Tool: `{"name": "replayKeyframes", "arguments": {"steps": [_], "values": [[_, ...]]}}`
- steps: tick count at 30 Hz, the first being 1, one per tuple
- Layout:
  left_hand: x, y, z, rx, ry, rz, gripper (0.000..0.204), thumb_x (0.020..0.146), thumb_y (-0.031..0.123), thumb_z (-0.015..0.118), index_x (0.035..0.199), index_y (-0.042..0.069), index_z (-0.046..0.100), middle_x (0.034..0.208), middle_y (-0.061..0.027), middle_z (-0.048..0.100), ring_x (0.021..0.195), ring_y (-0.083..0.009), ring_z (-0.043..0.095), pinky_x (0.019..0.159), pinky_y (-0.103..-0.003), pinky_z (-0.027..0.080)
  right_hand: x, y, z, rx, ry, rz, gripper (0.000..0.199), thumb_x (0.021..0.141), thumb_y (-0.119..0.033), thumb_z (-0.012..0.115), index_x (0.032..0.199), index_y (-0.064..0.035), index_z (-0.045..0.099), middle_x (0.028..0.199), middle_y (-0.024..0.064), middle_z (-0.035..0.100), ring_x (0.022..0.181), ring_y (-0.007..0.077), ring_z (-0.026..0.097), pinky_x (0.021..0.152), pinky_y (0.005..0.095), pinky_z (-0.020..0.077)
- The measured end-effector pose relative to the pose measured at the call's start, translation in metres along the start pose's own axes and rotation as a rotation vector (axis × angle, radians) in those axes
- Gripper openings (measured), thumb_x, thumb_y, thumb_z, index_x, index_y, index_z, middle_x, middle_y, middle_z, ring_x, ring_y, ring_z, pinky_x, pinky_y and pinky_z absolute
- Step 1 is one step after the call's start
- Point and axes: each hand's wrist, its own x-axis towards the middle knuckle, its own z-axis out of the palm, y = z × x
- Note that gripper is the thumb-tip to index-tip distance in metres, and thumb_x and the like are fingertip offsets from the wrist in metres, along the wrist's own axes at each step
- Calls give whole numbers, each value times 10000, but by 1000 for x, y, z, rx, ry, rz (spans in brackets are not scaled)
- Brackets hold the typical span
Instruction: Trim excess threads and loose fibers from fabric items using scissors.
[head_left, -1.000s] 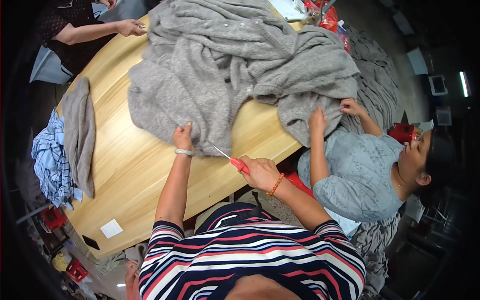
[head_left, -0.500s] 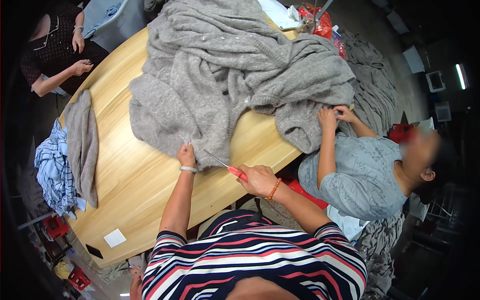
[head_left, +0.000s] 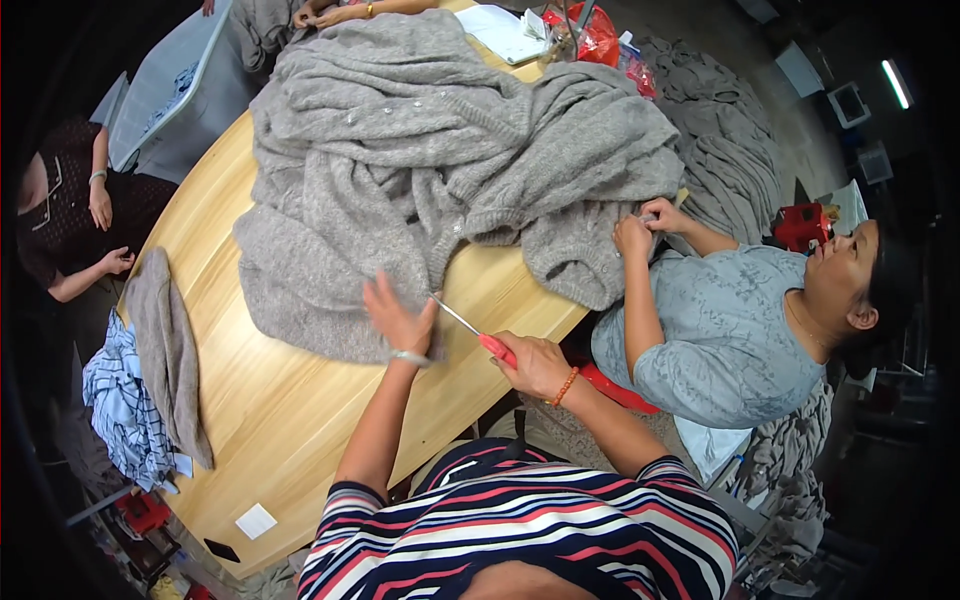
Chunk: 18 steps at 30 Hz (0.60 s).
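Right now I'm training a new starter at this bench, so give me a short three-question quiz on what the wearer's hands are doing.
1. True or false: the left hand rests on the grey knit.
2. What does the right hand hold: A scissors, B tape, C brush?
3. What is the table made of?

Key: 1 true; 2 A, red-handled scissors, blades pointing at the knit; 3 light wood.

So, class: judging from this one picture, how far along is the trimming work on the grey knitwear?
Possibly done: one grey piece lies set aside at the table edge. In hand: the left hand presses the grey knit pile while the right hand holds red-handled scissors at it. Left: most of the pile remains heaped.
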Motion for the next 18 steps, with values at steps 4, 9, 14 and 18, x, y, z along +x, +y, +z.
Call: {"name": "replayKeyframes", "arguments": {"steps": [4, 9, 14, 18], "values": [[41, 36, 54, 473, -263, -262, 1088, 628, 469, 880, 1526, 285, 294, 1610, -236, 63, 1474, -473, 47, 1061, -740, 198, -4, 16, -7, -7, 78, 61, 302, 909, -290, 611, 1158, -122, 585, 879, 197, 689, 847, 401, 671, 762, 513, 525], [67, 6, 61, 697, -303, -197, 793, 672, 294, 837, 1385, 208, 503, 1581, -188, 229, 1455, -427, 183, 1039, -701, 301, -11, 34, -8, 26, 79, 104, 311, 904, -286, 617, 1165, -119, 585, 925, 203, 694, 869, 406, 671, 768, 509, 527], [58, -38, -10, 247, -89, -46, 503, 722, 120, 674, 1221, 85, 619, 1275, -219, 563, 1227, -394, 503, 1027, -475, 421, -13, 32, -19, 16, 60, 152, 329, 894, -288, 631, 1185, -138, 596, 932, 200, 689, 888, 393, 667, 762, 505, 523], [25, -78, -137, -417, 248, -161, 419, 794, 119, 638, 1184, -32, 637, 1129, -162, 686, 1034, -300, 643, 956, -403, 476, -10, 33, -19, 21, 135, 75, 355, 894, -301, 642, 1190, -115, 589, 921, 200, 689, 876, 414, 659, 773, 494, 518]]}}
